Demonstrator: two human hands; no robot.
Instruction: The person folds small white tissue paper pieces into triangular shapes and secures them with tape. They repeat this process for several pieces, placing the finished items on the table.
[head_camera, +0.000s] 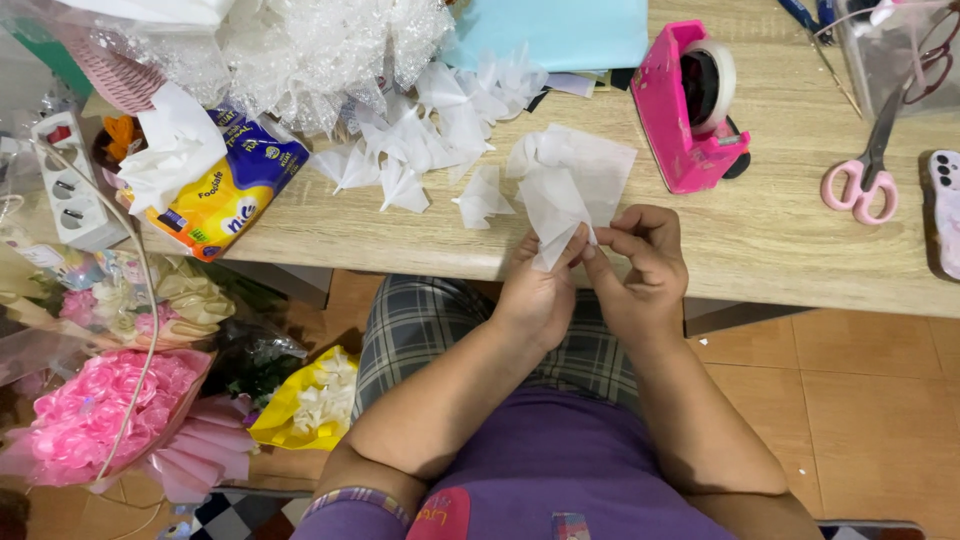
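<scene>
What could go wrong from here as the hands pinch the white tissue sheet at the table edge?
1. The tissue sheet looks thin; the left hand and right hand pinch it close together, so a hard pull might tear it.
2. It is held over the table edge; if dropped, it could fall to the lap or floor.
3. The folded pieces lie loose nearby and a sweep of the arm could scatter them.

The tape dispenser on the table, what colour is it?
The tape dispenser is bright pink, seen in the head view.

Wooden table (780, 240) with pink tape dispenser (688, 110), scissors (866, 170), folded tissue pieces (420, 150).
</scene>
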